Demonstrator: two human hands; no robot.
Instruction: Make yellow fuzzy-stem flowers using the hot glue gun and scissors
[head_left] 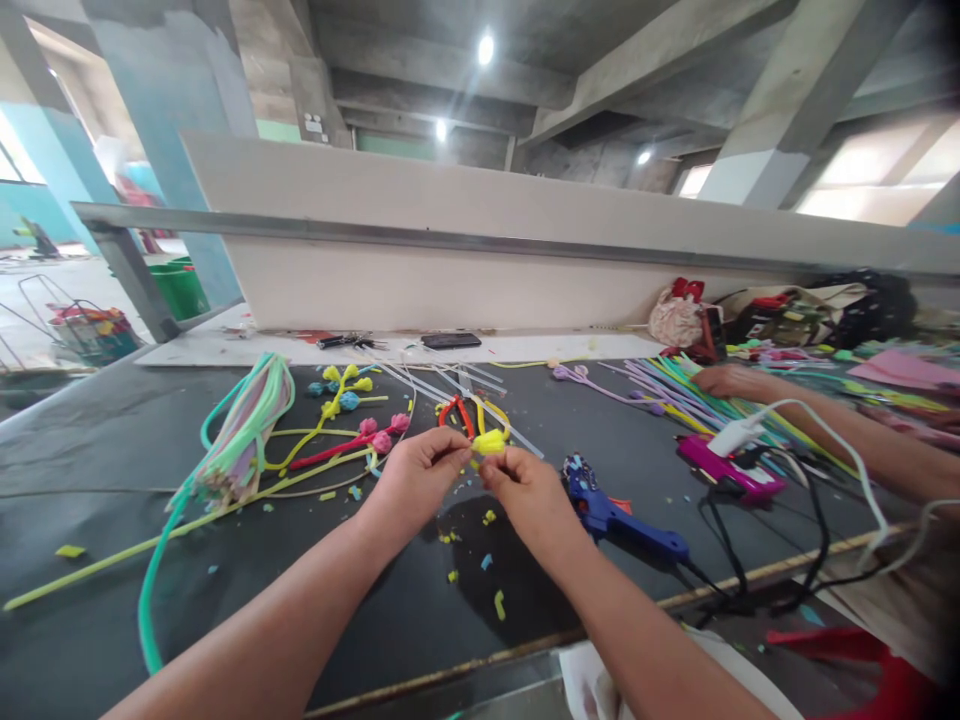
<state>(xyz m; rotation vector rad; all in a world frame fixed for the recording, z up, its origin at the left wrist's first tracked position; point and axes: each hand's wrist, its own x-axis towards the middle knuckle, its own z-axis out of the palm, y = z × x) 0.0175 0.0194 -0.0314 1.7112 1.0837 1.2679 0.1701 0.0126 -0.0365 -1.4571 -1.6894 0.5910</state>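
Between my two hands is a small bud of yellow pipe cleaner (490, 442), held above the dark table. My left hand (427, 470) pinches its left end with thumb and forefinger. On the right side, the fingers of my right hand (525, 490) are closed on the bud's lower edge. Just behind my hands lie pliers with red-orange handles (456, 412), partly covered by them. A blue glue gun (615, 515) rests to the right of my right hand. Left of my left hand are pipe-cleaner stems with pink buds (381, 435) and yellow and blue buds (341, 392).
A bundle of pastel pipe cleaners (255, 430) lies at the left. Toward the right are a magenta power strip (731, 470) with cables and purple pipe cleaners (645, 385). A co-worker's arm (840, 420) reaches in from the right. Yellow scraps (499, 604) dot the front, and a phone (451, 341) lies at the back.
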